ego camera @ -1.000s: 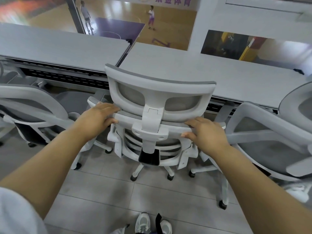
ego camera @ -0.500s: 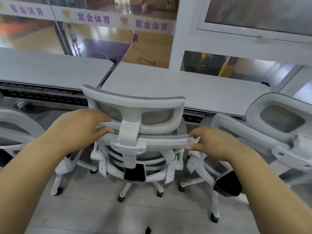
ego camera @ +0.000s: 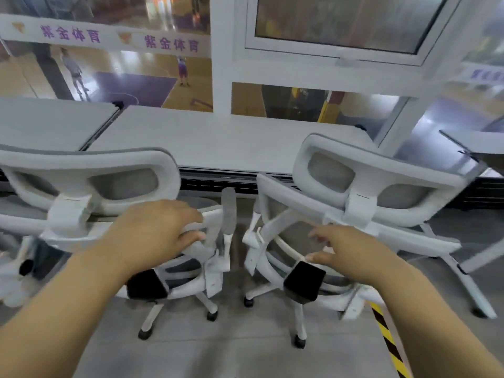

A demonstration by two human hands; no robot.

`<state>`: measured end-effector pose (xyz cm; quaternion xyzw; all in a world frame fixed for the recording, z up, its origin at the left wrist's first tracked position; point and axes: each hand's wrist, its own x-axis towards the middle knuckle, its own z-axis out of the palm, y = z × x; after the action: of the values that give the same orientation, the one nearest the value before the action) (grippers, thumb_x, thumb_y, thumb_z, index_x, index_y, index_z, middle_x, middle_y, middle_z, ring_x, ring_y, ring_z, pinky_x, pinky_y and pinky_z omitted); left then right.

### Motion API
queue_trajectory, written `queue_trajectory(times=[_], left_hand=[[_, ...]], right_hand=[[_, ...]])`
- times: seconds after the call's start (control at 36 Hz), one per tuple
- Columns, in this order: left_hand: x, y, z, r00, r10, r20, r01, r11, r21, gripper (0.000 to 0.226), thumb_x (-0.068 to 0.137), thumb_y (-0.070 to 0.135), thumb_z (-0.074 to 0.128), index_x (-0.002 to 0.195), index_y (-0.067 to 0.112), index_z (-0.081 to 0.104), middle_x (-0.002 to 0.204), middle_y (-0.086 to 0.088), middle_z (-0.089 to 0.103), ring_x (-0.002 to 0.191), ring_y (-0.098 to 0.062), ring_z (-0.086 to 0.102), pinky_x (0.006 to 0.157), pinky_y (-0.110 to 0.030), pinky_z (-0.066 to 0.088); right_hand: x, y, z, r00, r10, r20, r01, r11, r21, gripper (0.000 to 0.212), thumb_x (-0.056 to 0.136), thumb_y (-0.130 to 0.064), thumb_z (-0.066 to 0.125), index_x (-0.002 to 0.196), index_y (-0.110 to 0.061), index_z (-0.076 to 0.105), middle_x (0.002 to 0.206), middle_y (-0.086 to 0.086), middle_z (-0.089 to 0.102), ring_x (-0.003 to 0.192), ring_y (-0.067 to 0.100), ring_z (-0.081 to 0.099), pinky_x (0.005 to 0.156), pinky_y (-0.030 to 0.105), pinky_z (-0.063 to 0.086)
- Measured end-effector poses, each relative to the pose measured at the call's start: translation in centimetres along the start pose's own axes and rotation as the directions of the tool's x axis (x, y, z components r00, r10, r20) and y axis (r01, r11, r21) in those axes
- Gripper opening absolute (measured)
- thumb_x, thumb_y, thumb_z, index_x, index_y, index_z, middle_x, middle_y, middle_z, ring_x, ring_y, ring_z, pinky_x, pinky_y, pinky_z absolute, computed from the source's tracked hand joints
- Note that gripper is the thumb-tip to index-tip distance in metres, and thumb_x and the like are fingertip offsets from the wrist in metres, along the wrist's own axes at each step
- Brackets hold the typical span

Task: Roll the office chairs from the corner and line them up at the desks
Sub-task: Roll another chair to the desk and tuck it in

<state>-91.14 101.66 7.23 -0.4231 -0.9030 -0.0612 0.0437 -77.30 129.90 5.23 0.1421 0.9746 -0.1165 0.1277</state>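
Note:
Two white mesh office chairs stand side by side, backs to me, at the long grey desk (ego camera: 218, 140). The left chair (ego camera: 90, 173) has its seat tucked towards the desk edge. My left hand (ego camera: 158, 233) grips the right end of that chair's back frame, fingers curled over the top and thumb underneath. The right chair (ego camera: 368, 170) stands slightly turned, a narrow gap apart from the left one. My right hand (ego camera: 346, 249) hovers in front of its backrest with fingers spread, holding nothing.
A second grey desk (ego camera: 54, 121) joins on the left, and another desk corner (ego camera: 477, 148) shows at the far right. Yellow-black hazard tape (ego camera: 387, 339) runs across the tiled floor at lower right. Glass panels behind the desks overlook a sports hall.
The view has swung right. My right hand has let go of the chair's back and moved across to the right-hand chair. My left hand has slid to the right end of the frame.

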Motion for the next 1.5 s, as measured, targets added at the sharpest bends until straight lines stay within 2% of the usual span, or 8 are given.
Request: queue_trajectory(times=[0.14, 0.39, 0.69, 0.86, 0.97, 1.22, 1.39, 1.5], left_hand=[[4.0, 4.5, 2.6, 0.982, 0.092, 0.167, -0.096, 0.995, 0.014, 0.033, 0.089, 0.054, 0.042, 0.113, 0.037, 0.057, 0.114, 0.017, 0.056, 0.102, -0.007, 0.054, 0.074, -0.028, 0.048], [12.6, 7.4, 5.9, 0.954, 0.262, 0.149, -0.249, 0.963, -0.1, 0.04, 0.089, 0.05, 0.049, 0.126, 0.035, 0.051, 0.125, 0.016, 0.053, 0.115, -0.007, 0.048, 0.085, -0.029, 0.048], [19.8, 8.5, 10.1, 0.936, 0.332, 0.115, -0.291, 0.916, -0.275, 0.05, 0.084, 0.041, 0.061, 0.131, 0.031, 0.049, 0.137, 0.007, 0.047, 0.124, -0.016, 0.043, 0.096, -0.039, 0.044], [21.3, 9.1, 11.3, 0.939, 0.33, 0.098, -0.286, 0.906, -0.312, 0.074, 0.072, 0.079, 0.029, 0.122, 0.033, 0.058, 0.125, 0.009, 0.058, 0.114, -0.015, 0.053, 0.093, -0.035, 0.045], [21.5, 10.1, 12.4, 0.95, 0.306, 0.063, -0.272, 0.909, -0.317, 0.07, 0.074, 0.078, 0.033, 0.112, 0.028, 0.065, 0.113, 0.005, 0.063, 0.106, -0.017, 0.057, 0.09, -0.039, 0.046], [19.1, 12.9, 13.7, 0.999, 0.014, -0.044, -0.031, 0.912, -0.409, 0.061, 0.074, 0.071, 0.044, 0.116, 0.03, 0.062, 0.115, 0.016, 0.052, 0.115, -0.009, 0.044, 0.096, -0.027, 0.035], [17.5, 16.0, 14.0, 0.991, -0.117, -0.069, 0.075, 0.895, -0.44, 0.066, 0.072, 0.07, 0.043, 0.116, 0.025, 0.063, 0.118, 0.01, 0.055, 0.115, -0.007, 0.043, 0.094, -0.017, 0.031], [16.8, 18.0, 14.3, 0.987, -0.114, -0.115, 0.06, 0.919, -0.39, 0.067, 0.075, 0.07, 0.041, 0.113, 0.021, 0.066, 0.114, 0.004, 0.059, 0.109, -0.012, 0.047, 0.097, -0.023, 0.031]], right_hand=[[-1.8, 5.3, -0.3, 0.989, 0.139, -0.057, -0.134, 0.987, 0.092, 0.044, 0.085, -0.051, 0.057, 0.126, -0.034, 0.051, 0.123, -0.011, 0.056, 0.111, 0.012, 0.053, 0.09, 0.033, 0.045], [-1.9, 11.4, -1.1, 0.897, 0.306, -0.32, -0.268, 0.951, 0.156, 0.042, 0.085, -0.044, 0.062, 0.123, -0.025, 0.056, 0.124, -0.007, 0.056, 0.118, 0.016, 0.047, 0.094, 0.034, 0.043], [0.1, 14.8, -0.8, 0.902, 0.381, -0.203, -0.373, 0.925, 0.077, 0.044, 0.085, -0.038, 0.063, 0.127, -0.03, 0.05, 0.126, -0.008, 0.051, 0.119, 0.017, 0.044, 0.093, 0.036, 0.043], [2.3, 17.0, -2.3, 0.95, 0.307, -0.054, -0.303, 0.95, 0.068, 0.037, 0.08, -0.043, 0.067, 0.115, -0.036, 0.058, 0.111, -0.011, 0.055, 0.103, 0.013, 0.05, 0.083, 0.03, 0.045], [3.5, 18.6, -3.4, 0.981, 0.194, 0.009, -0.194, 0.98, -0.042, 0.037, 0.071, -0.05, 0.072, 0.104, -0.035, 0.063, 0.101, -0.01, 0.062, 0.09, 0.012, 0.054, 0.078, 0.032, 0.05], [4.6, 21.9, -3.6, 0.986, -0.165, -0.015, 0.16, 0.971, -0.177, 0.042, 0.073, -0.062, 0.062, 0.098, -0.028, 0.067, 0.091, -0.008, 0.063, 0.083, 0.012, 0.055, 0.069, 0.029, 0.047], [4.5, 24.6, -3.3, 0.963, -0.269, -0.036, 0.259, 0.95, -0.174, 0.041, 0.075, -0.061, 0.061, 0.101, -0.029, 0.066, 0.091, -0.008, 0.061, 0.083, 0.012, 0.056, 0.072, 0.031, 0.048], [3.6, 26.5, -3.2, 0.968, -0.239, -0.073, 0.231, 0.968, -0.101, 0.043, 0.075, -0.06, 0.063, 0.107, -0.032, 0.066, 0.096, -0.012, 0.061, 0.085, 0.009, 0.055, 0.074, 0.029, 0.047]])
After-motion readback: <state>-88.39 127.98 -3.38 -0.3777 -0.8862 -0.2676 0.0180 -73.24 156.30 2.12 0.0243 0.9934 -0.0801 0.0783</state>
